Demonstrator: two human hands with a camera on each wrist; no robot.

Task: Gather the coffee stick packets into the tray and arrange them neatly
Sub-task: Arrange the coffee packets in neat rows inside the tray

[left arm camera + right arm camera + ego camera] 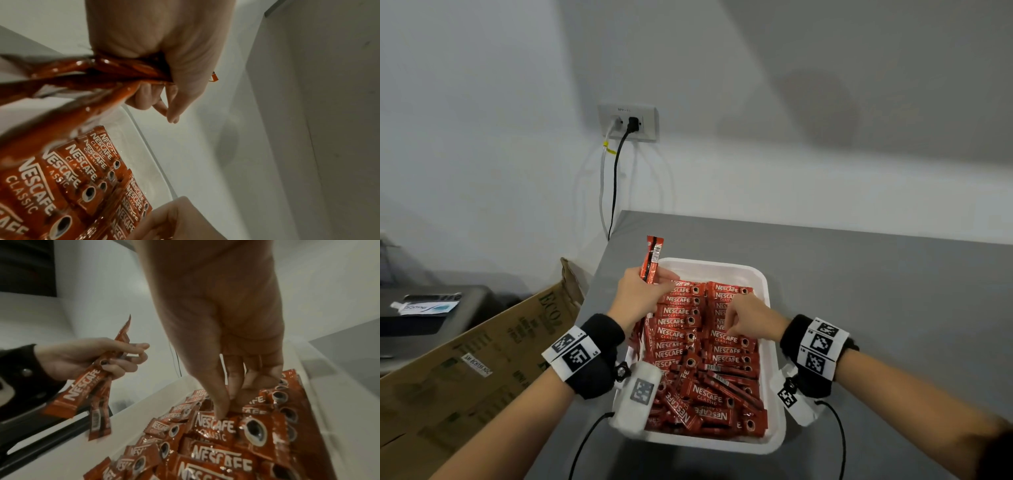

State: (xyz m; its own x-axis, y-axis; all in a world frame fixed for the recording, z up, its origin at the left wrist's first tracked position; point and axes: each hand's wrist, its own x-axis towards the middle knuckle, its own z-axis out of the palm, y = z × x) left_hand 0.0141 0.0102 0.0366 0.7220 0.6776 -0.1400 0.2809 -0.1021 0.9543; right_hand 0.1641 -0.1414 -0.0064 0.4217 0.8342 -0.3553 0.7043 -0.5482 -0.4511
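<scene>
A white tray [774, 440] on the grey table holds red Nescafe stick packets [678, 322]. They lie in two tidy columns at the far end, and a jumbled pile [705, 397] fills the near end. My left hand [640, 291] grips a small bunch of packets [653, 257] upright over the tray's far left corner. That held bunch [82, 389] [123, 66] fans out below the left hand's [164, 48] fist. My right hand [750, 318] points down, its fingertips [221, 412] pressing on a packet [216, 425] in the right column.
An open cardboard box [482, 359] stands left of the table [893, 308]. A wall socket [628, 123] with two cables is behind the table's far left corner. A dark unit with a white pouch [424, 305] lies far left. Wrist-camera cables trail at the near edge.
</scene>
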